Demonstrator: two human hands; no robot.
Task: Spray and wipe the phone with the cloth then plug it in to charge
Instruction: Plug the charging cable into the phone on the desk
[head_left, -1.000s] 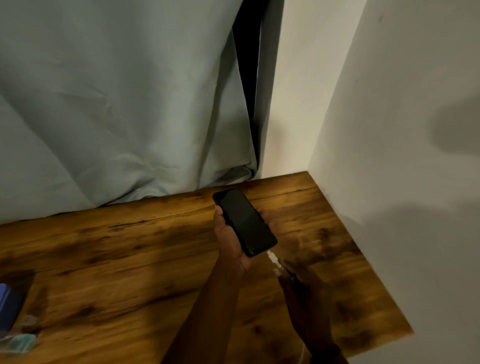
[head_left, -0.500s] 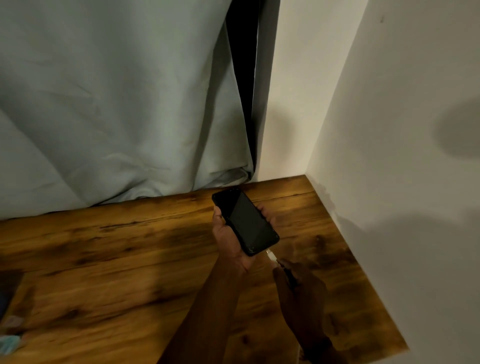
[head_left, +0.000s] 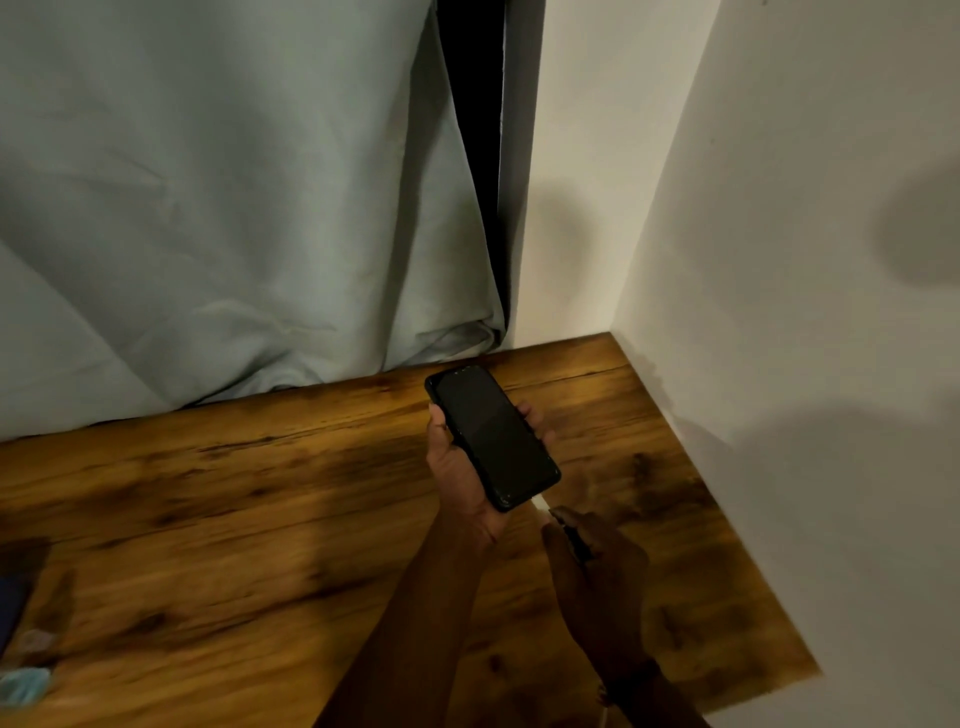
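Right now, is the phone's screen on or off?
Off: the phone in the left hand shows a uniformly black screen, no glow.

A wooden table (head_left: 260, 519) is seen, its top smooth with a slight sheen and marked by dark grain and knots. The phone (head_left: 491, 436) is faced with smooth, glossy black glass and edged by what looks like a matt dark case. A soft, matt, creased cloth is shown in the pale curtain (head_left: 234, 208), and the wall (head_left: 779, 260) is painted matt.
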